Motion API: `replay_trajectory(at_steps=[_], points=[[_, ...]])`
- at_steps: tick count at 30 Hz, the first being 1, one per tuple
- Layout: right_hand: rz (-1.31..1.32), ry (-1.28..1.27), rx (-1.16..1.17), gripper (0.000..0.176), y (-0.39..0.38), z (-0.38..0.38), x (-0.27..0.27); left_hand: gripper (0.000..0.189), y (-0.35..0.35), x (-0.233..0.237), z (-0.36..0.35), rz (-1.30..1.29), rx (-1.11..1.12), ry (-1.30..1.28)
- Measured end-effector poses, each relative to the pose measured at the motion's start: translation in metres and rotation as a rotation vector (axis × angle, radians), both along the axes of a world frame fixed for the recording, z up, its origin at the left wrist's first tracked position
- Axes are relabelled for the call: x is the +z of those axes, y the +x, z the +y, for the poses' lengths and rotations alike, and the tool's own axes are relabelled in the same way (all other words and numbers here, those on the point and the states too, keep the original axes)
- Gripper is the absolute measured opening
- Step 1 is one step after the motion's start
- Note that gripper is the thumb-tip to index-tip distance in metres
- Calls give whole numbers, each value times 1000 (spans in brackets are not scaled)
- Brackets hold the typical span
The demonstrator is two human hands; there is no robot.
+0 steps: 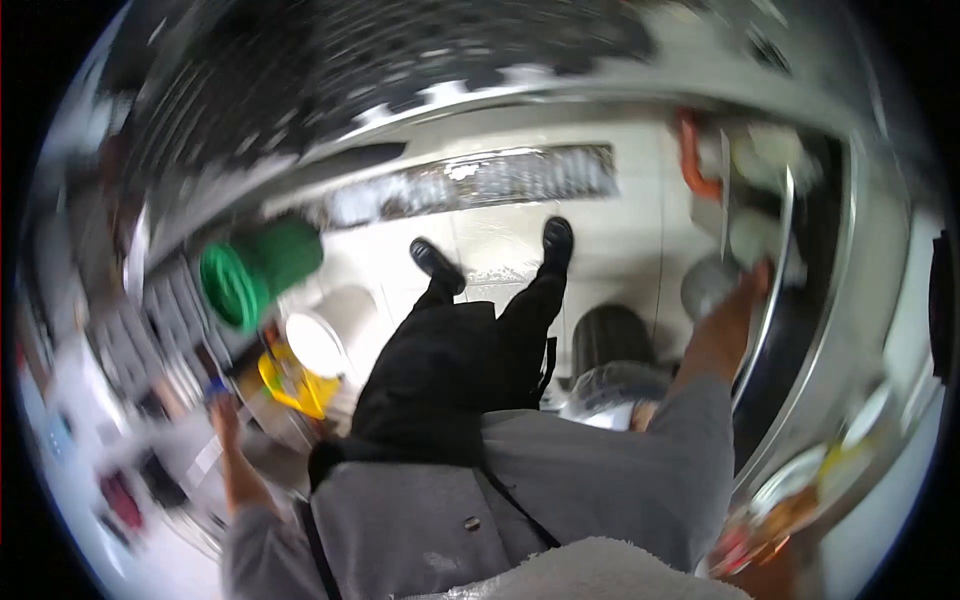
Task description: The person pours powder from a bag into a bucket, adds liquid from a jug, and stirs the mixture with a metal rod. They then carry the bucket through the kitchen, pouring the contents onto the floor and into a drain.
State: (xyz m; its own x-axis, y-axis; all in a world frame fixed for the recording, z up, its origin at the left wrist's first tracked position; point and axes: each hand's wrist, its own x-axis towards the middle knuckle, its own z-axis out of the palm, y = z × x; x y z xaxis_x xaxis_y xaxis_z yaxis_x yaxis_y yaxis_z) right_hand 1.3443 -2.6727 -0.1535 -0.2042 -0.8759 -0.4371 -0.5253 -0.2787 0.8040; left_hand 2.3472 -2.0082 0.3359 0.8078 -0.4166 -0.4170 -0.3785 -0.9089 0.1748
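Observation:
My right hand (pixel 757 283) reaches out to the right, against or just behind a curved metal rail (pixel 774 300). A round greyish container (pixel 708 286) is close beside that hand, and pale rounded items (pixel 757 240) sit just beyond it. Its fingers are smeared and partly hidden. On the left, my left hand (pixel 224 408) is held out low beside a small blue thing (pixel 217 387). Motion blur hides its fingers, so whether it grips the blue thing does not show. Stacked grey trays or boxes (pixel 165 310) stand just past it.
A green bin (pixel 290 255), a white bucket (pixel 345 320) and a yellow plastic object (pixel 300 385) stand at the left. A lined dark bin (pixel 612 340) is by my right leg. Ahead, a floor drain grate (pixel 480 180) runs below a dark ridged mat (pixel 400 60). Plates (pixel 790 480) lie lower right.

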Motion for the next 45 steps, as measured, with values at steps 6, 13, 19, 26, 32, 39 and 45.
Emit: replay_trajectory(at_steps=[6, 13, 19, 26, 32, 39, 45], points=[[-944, -1083, -561, 34, 122, 24, 82, 31, -54, -35, 72, -124, 194, -120], [-1175, 204, 428, 30, 327, 121, 117, 35, -199, -130, 156, 97, 367, -32], [-1167, 662, 583, 37, 616, 291, 222, 33, -316, -131, 151, 517, 1124, -253], [-990, 953, 1116, 34, 842, 482, 233, 33, -472, -147, 228, 299, 1769, -405], [-633, 1042, 1354, 25, 983, 616, 201, 28, -586, -152, 162, 367, 2135, -512], [-300, 857, 1451, 32, 1074, 709, 185, 30, -663, -166, 62, 452, 1945, -593], [-224, 838, 1488, 34, 1090, 745, 188, 33, -636, -139, 44, 595, 2481, -713]])
